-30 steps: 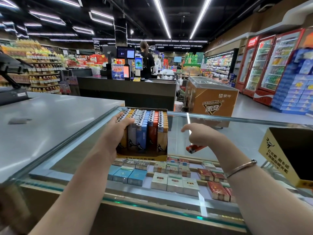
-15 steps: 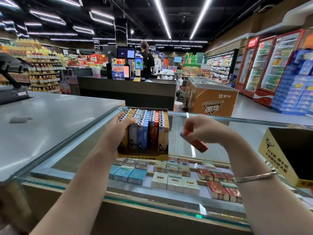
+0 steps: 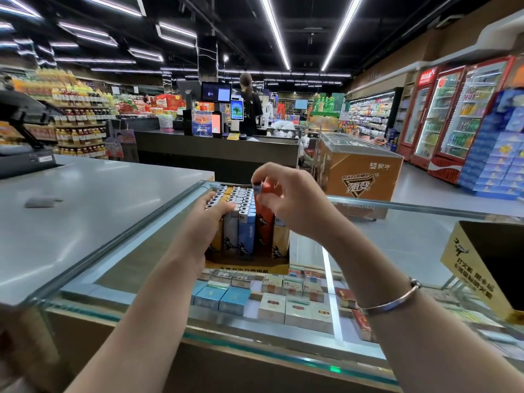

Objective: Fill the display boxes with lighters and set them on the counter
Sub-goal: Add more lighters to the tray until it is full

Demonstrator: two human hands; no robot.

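Fingertips (image 3: 256, 177) of your right hand (image 3: 289, 199) are pinched together on the metal head of a red lighter (image 3: 265, 205), which you hold upright over the red row of the display box (image 3: 246, 268); whether its foot has reached the bottom of the box you cannot tell from here. Taking things from largest down: the glass counter (image 3: 397, 236) already carries that box near its far left corner, with cigarette packs (image 3: 272, 304) showing in the case beneath. A second display box (image 3: 487, 268), yellow outside and dark inside, stands at the right edge of the counter; no lighters show in it, so by the look of it that one remains to be filled. The near box looks almost full, with rows of lighters (image 3: 241, 222) in yellow, white, blue, red and tan packed shoulder to shoulder, so the red one in your hand may be among the last for it. Your left hand (image 3: 204, 225) grips the box's left side, thumb lying across the tops of the left rows and fingers curled round the wall, steadying it. A bracelet (image 3: 397, 302) sits on your right wrist
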